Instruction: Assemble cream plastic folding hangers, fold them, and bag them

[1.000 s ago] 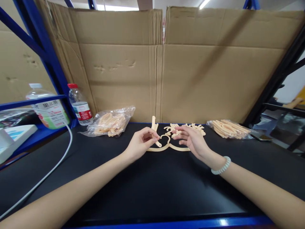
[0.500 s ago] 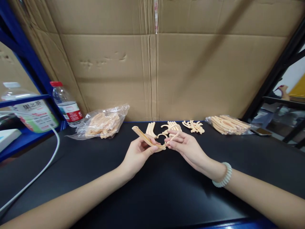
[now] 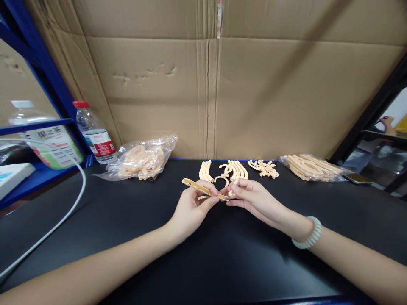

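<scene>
My left hand point(image 3: 193, 206) is closed, pinching long beige plastic pieces that look like hanger arms point(image 3: 199, 185); one points up to the left, and a thinner edge shows below it. Close by on the right, my right hand point(image 3: 254, 198) is closed around a small beige connector piece point(image 3: 232, 193) at the fingertips. The inner ends of the pieces meet or nearly meet between the hands; whether they are joined I cannot tell. Just behind lie a curved beige hook point(image 3: 221, 178), a row of hanger arms point(image 3: 206, 170) and another row of arms point(image 3: 240, 170).
A heap of small beige connectors point(image 3: 263, 168) lies at the back. Clear bags of beige parts sit left point(image 3: 143, 160) and right point(image 3: 310, 167), the latter near a phone point(image 3: 358, 178). A bottle point(image 3: 98, 142) and a white cable point(image 3: 68, 216) are at left, before cardboard point(image 3: 159, 93).
The arm in my left hand has tilted flatter. My right hand has turned its small piece and moved it against or near the arm's end. The view has shifted slightly.
</scene>
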A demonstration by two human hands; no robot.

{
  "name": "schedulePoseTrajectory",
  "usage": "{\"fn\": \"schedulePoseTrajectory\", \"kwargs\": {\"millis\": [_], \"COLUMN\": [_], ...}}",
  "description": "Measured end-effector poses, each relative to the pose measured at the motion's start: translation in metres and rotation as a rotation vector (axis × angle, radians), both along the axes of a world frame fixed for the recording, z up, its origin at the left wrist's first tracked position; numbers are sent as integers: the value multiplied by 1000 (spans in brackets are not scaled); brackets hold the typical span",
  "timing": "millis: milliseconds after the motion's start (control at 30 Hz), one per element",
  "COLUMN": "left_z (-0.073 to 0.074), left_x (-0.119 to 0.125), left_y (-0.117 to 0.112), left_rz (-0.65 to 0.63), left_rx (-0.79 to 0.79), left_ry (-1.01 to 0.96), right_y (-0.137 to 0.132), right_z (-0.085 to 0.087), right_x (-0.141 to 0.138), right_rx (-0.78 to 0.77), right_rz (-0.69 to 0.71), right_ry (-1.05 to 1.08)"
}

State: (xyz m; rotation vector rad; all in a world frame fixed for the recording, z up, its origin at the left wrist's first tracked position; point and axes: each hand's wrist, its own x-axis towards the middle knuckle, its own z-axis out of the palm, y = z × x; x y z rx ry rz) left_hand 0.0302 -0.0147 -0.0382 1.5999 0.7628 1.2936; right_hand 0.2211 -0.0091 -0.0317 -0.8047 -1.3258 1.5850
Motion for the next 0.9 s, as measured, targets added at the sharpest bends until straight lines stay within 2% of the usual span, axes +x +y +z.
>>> {"fn": "schedulePoseTrajectory", "kwargs": {"millis": [233,533,900], "left_z": [0,-1,2], "left_x": [0,0,2], "left_y": [-1,-1,-7], "left_rz": [10,-25,-5], "left_rx": [-17,2,-12], "left_ry": [3,11,25], "right_y": [-3,-6,-7], "right_z": [0,3,-11], "right_x": [-2,-4,-13], "right_rx": [-5,-18,116], "right_rz": [45,28,-91], "right_ry": [-10,-24,-53]}}
